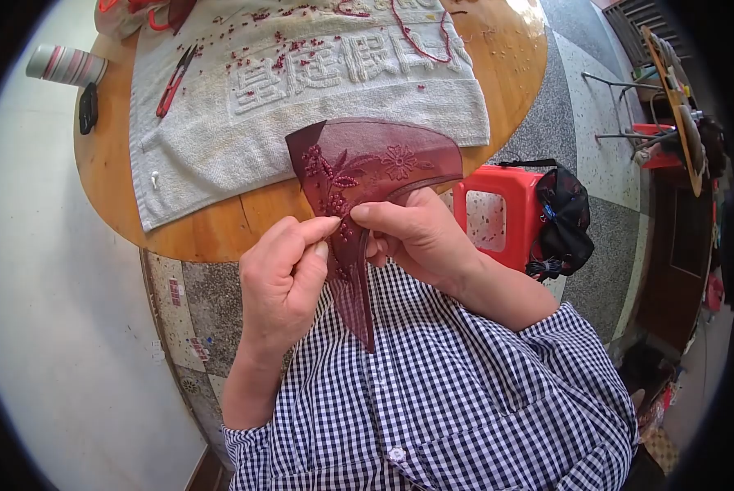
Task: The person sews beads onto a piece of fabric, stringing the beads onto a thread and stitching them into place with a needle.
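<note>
A sheer burgundy fabric piece (428, 147), curved and tapering to a point at the bottom, hangs in front of my checked shirt. Dark red beads (334, 176) form leaf and cluster shapes along its left side, and an embroidered flower (399, 162) shows near its middle. My right hand (420, 233) grips the fabric, thumb on top and fingers curled behind. On the other side my left hand (285, 274) is closed in a pinch, its index fingertip at the beads by my right thumb. Whatever lies between the left fingertips is too small to make out.
A white towel (195, 155) with raised lettering covers part of the round wooden table (105, 184). Loose beads, red-handled thread snips (175, 86) and red cord (420, 53) lie on it. A striped cup (64, 65) is at the left; a red stool (498, 213) holds a black bag (565, 217).
</note>
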Tool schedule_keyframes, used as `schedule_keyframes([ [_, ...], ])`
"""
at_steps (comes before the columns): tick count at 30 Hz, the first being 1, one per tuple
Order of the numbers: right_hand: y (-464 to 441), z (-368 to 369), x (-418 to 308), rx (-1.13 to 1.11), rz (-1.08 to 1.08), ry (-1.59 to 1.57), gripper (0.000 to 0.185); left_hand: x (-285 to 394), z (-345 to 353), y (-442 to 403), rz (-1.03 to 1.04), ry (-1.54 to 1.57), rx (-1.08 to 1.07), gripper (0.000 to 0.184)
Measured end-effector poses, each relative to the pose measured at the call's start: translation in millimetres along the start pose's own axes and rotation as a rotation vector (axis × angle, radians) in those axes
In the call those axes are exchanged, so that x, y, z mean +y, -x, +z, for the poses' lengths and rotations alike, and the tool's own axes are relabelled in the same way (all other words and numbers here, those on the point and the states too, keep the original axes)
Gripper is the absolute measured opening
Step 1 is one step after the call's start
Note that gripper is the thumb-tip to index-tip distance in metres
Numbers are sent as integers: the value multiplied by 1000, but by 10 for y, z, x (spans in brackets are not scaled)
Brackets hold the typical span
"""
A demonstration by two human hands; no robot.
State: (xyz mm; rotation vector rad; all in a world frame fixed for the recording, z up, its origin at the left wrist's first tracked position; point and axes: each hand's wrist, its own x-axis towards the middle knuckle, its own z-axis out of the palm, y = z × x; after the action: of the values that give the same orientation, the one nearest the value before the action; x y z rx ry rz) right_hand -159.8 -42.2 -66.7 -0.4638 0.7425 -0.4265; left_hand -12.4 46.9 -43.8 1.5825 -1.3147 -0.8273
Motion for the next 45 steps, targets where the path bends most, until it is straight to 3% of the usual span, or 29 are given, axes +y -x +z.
schedule_keyframes([
  [18, 6, -4, 0, -23, -11, -38, 8, -30, 15, 5, -104, 243, -31, 21],
  [37, 1, -6, -38, -50, 22, -92, 9, -152, 189, 31, 170, -35, 129, 17],
  [45, -9, -21, -25, -53, 42, -100, 9, -212, 170, -41, 212, 18, 116, 15],
])
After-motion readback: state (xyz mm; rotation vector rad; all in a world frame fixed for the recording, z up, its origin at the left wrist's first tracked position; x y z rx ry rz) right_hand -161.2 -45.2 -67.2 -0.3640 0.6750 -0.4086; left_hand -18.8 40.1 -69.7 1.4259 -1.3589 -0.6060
